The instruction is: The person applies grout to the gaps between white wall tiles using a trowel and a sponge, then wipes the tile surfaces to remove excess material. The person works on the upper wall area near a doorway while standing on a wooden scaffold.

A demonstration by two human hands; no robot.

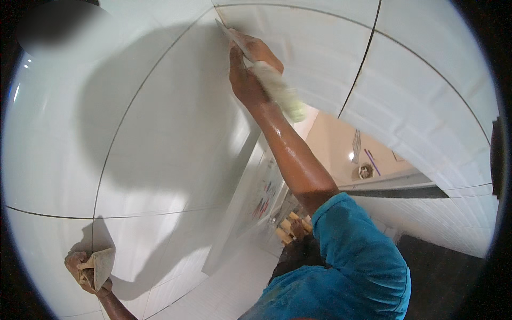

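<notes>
Thin-bladed tool point(266, 76) is clamped in the right hand point(249, 84), its tip near the tile joint where the white surfaces meet at the top. Well apart, the left hand point(88, 273) is closed on a folded cloth point(103, 265) near a crossing of joints. Smooth tiled wall point(154, 133) spans the room between them; right of the tool, another tiled surface point(320, 50) ends in a lower edge near the right forearm point(290, 152).

white tiles point(314, 56), dark joint lines point(360, 69), blue sleeve point(365, 248), beige cloth point(102, 265)
</notes>
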